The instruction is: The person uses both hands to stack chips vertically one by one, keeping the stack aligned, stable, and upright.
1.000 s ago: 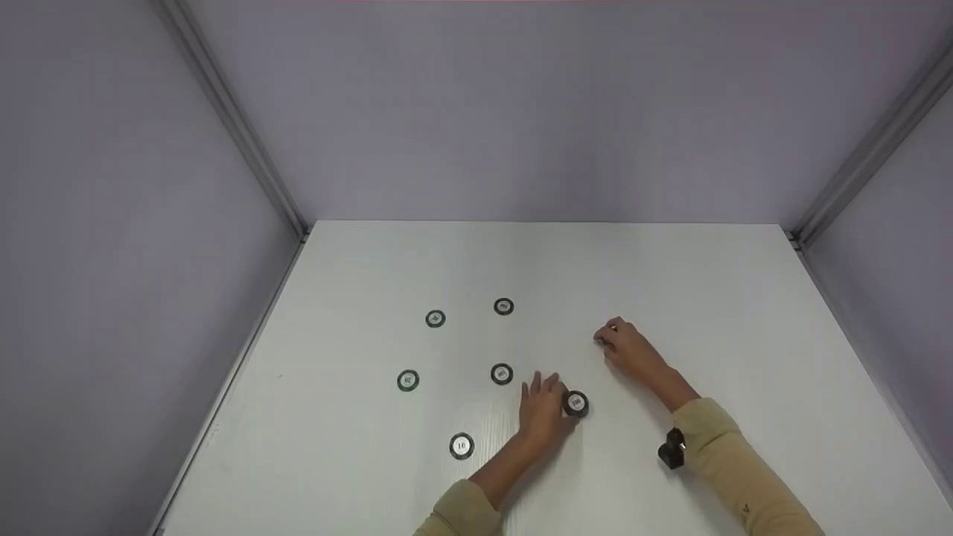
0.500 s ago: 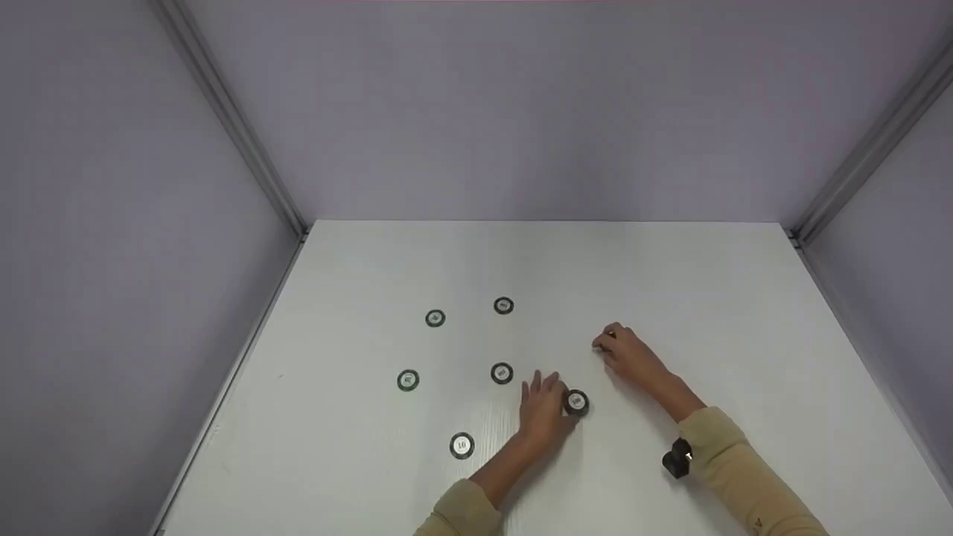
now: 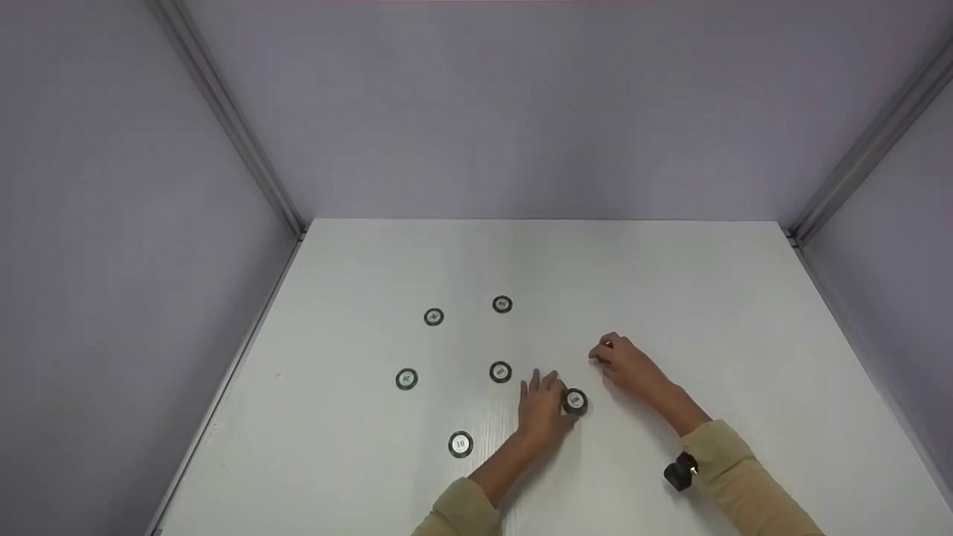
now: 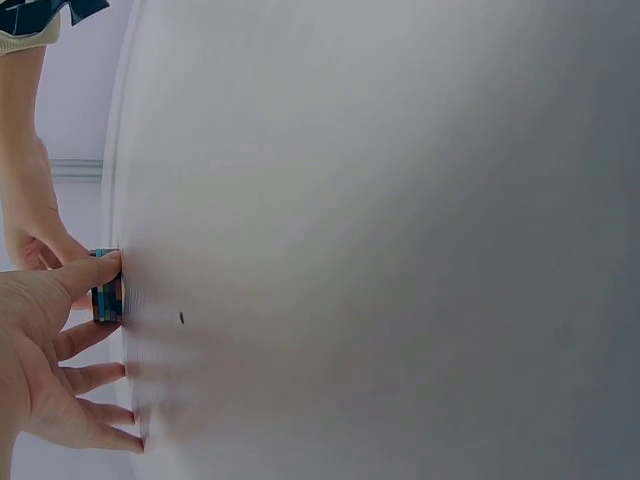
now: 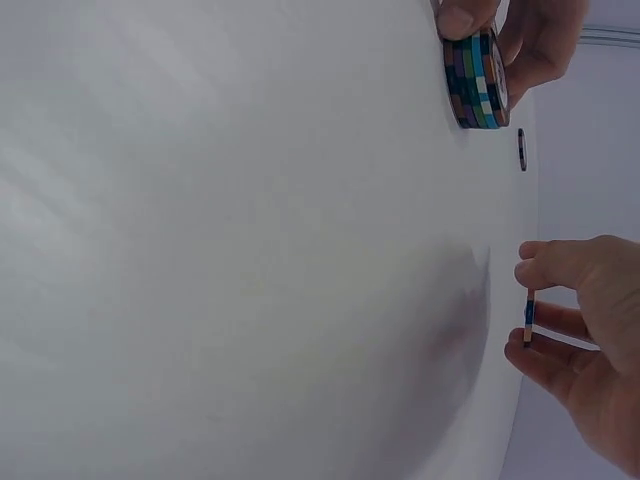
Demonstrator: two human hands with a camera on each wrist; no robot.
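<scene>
Head view: left hand [image 3: 542,411] flat on the white tabletop [image 3: 744,313], fingers loosely spread, thumb touching the short stack of dark round poker chips [image 3: 575,401] just to its right. Right hand [image 3: 627,365] up and to the right of that stack, pinching 1 single dark chip [image 3: 605,345] at the fingertips, so stack sits down-left of it and near. 5 more flat round chips scattered left, nearest one [image 3: 500,371] just beyond the left fingertips. Left wrist view: thumb pressed against the side of the stack [image 4: 106,286], other fingers straight on the table, nothing gripped. Right wrist view: single chip [image 5: 528,319] held on edge between thumb and fingers, clear of the table, flat faces upright; stack [image 5: 476,78] well ahead with the other hand's thumb on it.
</scene>
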